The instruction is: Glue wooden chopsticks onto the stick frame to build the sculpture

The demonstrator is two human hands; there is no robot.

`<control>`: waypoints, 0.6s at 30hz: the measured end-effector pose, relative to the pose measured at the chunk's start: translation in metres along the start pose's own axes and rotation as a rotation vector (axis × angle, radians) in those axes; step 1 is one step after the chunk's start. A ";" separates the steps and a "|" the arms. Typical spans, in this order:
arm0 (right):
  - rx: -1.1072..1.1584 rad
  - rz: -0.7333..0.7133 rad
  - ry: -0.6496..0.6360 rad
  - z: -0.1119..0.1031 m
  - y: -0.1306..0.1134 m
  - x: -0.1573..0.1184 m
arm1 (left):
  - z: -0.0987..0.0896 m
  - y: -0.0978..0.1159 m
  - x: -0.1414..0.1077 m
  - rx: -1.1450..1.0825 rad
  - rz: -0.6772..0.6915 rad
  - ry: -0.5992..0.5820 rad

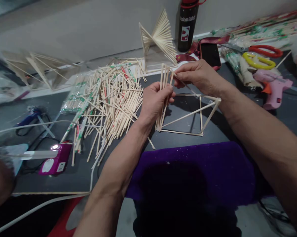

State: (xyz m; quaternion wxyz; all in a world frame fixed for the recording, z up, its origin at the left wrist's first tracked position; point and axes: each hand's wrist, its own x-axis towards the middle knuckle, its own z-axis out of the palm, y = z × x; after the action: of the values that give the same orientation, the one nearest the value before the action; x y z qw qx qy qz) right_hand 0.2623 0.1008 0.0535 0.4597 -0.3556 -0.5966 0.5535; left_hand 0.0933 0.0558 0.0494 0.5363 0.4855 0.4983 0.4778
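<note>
A frame of wooden chopsticks (181, 132) glued end to end stands on the dark table in front of me. My left hand (156, 98) is closed around a few upright chopsticks (164, 77) at the frame's left side, thumb across them. Close by their upper ends, my right hand (191, 75) pinches a thin chopstick (187, 86) that slants down to the right. Its fingertips nearly meet the tops of the upright sticks; whether they touch is hard to tell. Left of my left hand lies a big heap of loose chopsticks (118, 108).
Behind stand a fanned chopstick model (160, 42) and a dark bottle (187, 28). At right lie a phone (210, 54), scissors (259, 61) and a pink glue gun (272, 85). A purple power socket (56, 159), cables and another stick model (39, 70) are at left.
</note>
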 end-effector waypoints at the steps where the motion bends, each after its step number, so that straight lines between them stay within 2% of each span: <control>1: 0.004 0.007 -0.002 0.000 0.000 0.000 | 0.000 0.000 0.000 0.006 0.000 0.007; 18: 0.029 0.055 0.003 -0.003 0.003 0.003 | 0.003 -0.001 -0.003 0.049 0.033 0.078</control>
State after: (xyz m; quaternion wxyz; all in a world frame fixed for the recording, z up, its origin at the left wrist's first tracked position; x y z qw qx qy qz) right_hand 0.2642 0.1052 0.0511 0.4504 -0.3662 -0.5777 0.5738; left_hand 0.0960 0.0527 0.0484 0.4966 0.4878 0.5221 0.4929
